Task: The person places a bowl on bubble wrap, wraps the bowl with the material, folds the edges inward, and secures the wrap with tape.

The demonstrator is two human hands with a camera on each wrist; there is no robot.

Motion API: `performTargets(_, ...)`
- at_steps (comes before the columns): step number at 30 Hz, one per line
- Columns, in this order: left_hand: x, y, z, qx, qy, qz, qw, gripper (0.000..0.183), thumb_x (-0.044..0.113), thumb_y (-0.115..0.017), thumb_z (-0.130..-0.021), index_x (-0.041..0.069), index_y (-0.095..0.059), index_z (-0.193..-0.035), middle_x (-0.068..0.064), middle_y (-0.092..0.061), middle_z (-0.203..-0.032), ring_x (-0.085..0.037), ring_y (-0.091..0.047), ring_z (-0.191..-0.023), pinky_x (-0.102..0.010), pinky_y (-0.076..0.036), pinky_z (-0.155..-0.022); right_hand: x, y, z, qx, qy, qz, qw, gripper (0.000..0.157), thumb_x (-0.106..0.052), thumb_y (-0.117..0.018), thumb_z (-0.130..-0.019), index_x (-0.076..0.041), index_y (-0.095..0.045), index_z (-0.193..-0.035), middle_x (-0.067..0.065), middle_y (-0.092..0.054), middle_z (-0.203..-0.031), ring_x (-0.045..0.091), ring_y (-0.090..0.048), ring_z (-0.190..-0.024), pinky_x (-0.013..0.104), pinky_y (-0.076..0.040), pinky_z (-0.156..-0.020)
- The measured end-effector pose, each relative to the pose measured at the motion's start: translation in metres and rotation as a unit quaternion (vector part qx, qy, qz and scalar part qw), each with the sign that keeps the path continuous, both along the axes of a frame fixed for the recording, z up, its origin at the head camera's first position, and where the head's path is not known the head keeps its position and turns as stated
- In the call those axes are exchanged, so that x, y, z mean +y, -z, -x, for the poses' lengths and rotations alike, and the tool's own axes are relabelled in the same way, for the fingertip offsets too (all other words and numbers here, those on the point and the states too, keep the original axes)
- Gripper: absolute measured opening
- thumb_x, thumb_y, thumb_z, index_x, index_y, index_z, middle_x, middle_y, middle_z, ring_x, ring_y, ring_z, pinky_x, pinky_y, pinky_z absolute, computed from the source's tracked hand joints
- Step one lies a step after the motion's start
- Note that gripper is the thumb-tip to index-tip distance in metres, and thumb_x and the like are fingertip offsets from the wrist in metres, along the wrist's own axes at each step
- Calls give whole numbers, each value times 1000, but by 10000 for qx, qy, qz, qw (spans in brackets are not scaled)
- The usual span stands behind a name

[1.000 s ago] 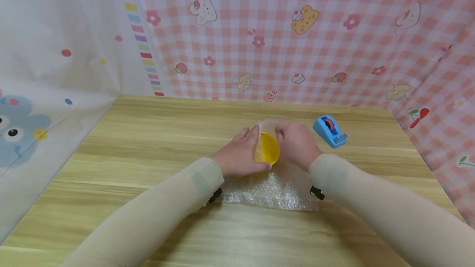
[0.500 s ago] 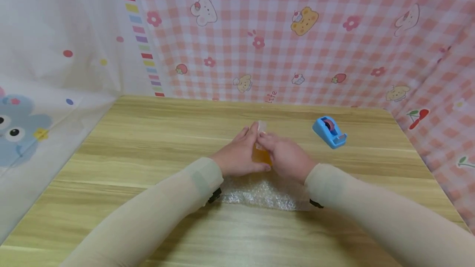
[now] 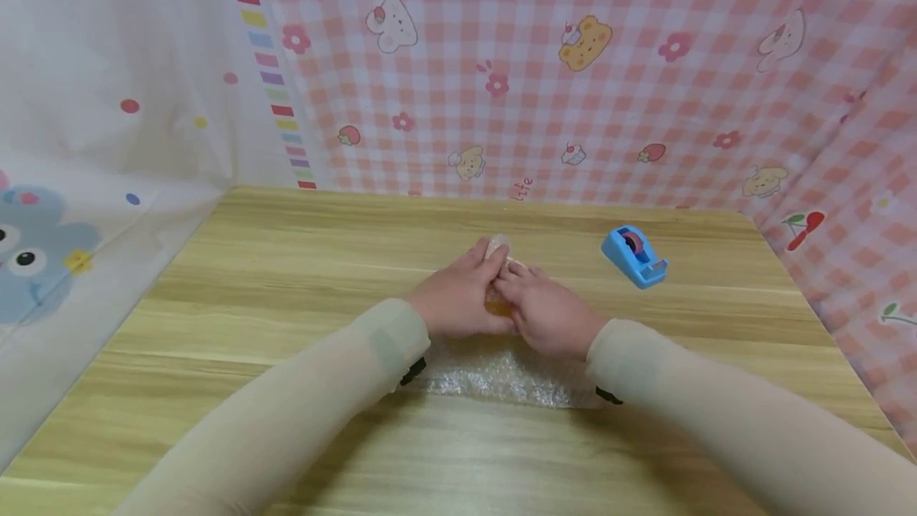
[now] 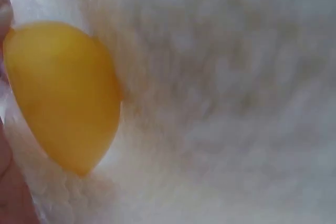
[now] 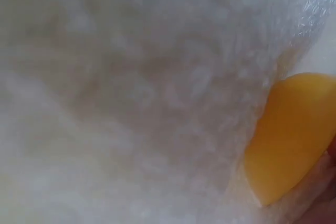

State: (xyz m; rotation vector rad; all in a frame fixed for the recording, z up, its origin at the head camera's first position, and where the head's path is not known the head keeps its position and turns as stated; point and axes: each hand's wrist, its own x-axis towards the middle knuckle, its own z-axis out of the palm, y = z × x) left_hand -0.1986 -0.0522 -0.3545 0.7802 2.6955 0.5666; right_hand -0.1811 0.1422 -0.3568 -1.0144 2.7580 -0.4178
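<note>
A yellow cup [image 3: 497, 305], round-mouthed, lies in a sheet of clear bubble wrap [image 3: 509, 379] at the middle of the table. My left hand [image 3: 458, 293] grips its left side through the wrap, thumb toward me and fingers on the far side. From the right, my right hand [image 3: 555, 313] holds a flap of wrap down over the cup's mouth, its fingertips meeting the left fingers. Most of the cup is hidden by hands and wrap. At the left wrist view's edge the yellow cup [image 4: 65, 93] shows beside blurred wrap; the right wrist view shows the cup [image 5: 289, 135] at its right.
A blue tape dispenser [image 3: 634, 256] with a reddish roll stands on the wood-patterned table [image 3: 236, 293], right of and beyond my hands. A pink checked cloth [image 3: 537, 102] hangs along the back and right; a white printed cloth [image 3: 143, 62] borders the left.
My right hand has moved left and slightly down, bringing the bubble wrap flap over the cup's mouth against the left hand. The yellow opening, visible earlier, is now mostly covered. The left hand barely moved.
</note>
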Motion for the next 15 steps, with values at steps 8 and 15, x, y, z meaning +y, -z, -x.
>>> performTargets(8, 4, -8, 10, 240, 397, 694, 9965, 123, 80, -70, -81, 24, -8, -171, -20, 9, -177, -38, -10, -164, -48, -20, -133, 9, 4, 2, -164, -333, -34, 9993, 54, -13, -44, -107, 5, -40, -158, 19, -27, -172, 39, -15, -163, 62, -14, -131)
performTargets(15, 4, -7, 12, 223, 493, 840, 9950, 131, 81, -68, -81, 11, -3, -170, -15, 9, -178, -31, -3, -165, -41, -15, -134, 13, 5, 1, -350, -403, 182, 9984, 55, -18, -40, -108, 2, -40, -159, 18, -29, -171, 37, -13, -164, 60, -10, -132)
